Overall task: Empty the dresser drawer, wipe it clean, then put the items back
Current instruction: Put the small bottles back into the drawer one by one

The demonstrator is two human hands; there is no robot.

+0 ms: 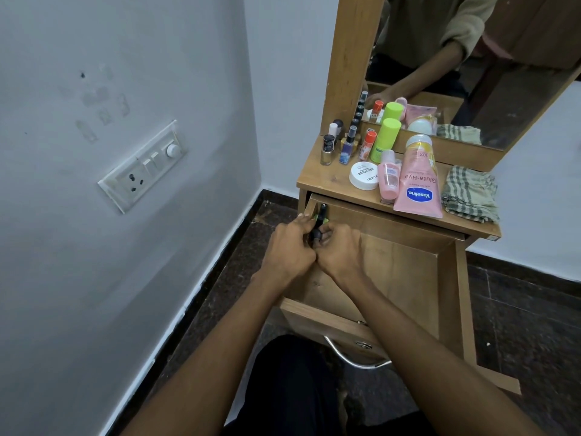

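Dark item point(315, 235) — half-hidden by hands point(317, 247)

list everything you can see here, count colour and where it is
drawer: 1, light wood, pulled open below the dresser top
dark slim items: count unclear, black with a green bit, drawer's back left corner, in the hands
Vaseline tube: 1, pink, lying on the dresser top
small pink bottle: 1, left of the tube
round jar: 1, white, left of the pink bottle
green bottle: 1, lime, by the mirror
orange-capped bottle: 1, left of the green one
nail polish bottles: several, dark caps, back left
checked cloth: 1, green-white, right end of the top
mirror: 1, wood frame
switch panel: 1, white, left wall
left hand: grips the dark items
right hand: grips them too
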